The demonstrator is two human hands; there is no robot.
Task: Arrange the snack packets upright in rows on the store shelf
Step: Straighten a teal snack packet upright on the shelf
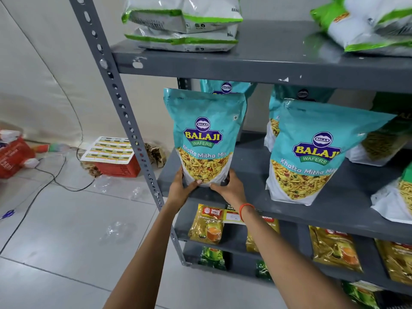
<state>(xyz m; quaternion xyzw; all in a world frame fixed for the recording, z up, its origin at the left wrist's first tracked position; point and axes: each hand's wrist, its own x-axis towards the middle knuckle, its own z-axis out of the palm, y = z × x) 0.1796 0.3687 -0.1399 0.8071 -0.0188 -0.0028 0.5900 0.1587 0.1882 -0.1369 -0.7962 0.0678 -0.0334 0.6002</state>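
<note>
Here, both hands clasp the bottom of a teal foil Balaji Khatta Mitha Mix packet [205, 139], the left hand [181, 188] and the right hand [228, 188] curled around its lower corners. It stands upright at the front left corner of the grey metal shelf [252, 175]. A second teal packet [316, 152] stands apart, along the front edge towards the right.
</note>
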